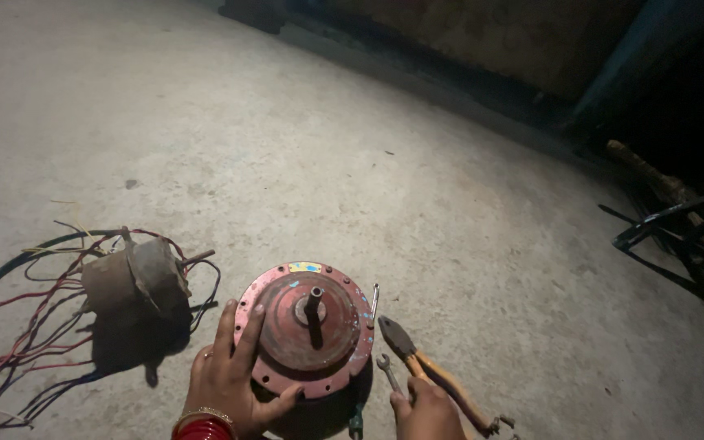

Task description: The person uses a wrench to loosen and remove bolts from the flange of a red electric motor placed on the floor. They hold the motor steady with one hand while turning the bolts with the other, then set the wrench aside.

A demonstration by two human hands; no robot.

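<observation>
While the left hand (234, 379) lay spread over the near-left edge of the round red motor housing (307, 327), its fingers were splayed flat on the metal, with the thumb hooked along the lower rim, pressing rather than wrapping round anything. Red bangles (204, 427) and a thin gold one circled that wrist at the bottom edge of the view. The housing sat flat on the grey concrete floor (352, 147), a short dark shaft (314, 300) standing upright from its centre and a ring of small holes showing round its flange.

Just right of the housing, the right hand (427, 411) was curled over the handles of a pair of orange-handled pliers (429, 367), whose dark jaws pointed up and left toward the housing; the fingers were bent down on the handles, though whether they gripped firmly could not be told. A small open-ended spanner (388, 371) lay on the floor between the pliers and the housing, near the fingertips.

To the left, apart from the hands, stood a dusty brown motor (136, 281) with a tangle of red, black and yellow wires (18, 342) trailing away from it.
</observation>
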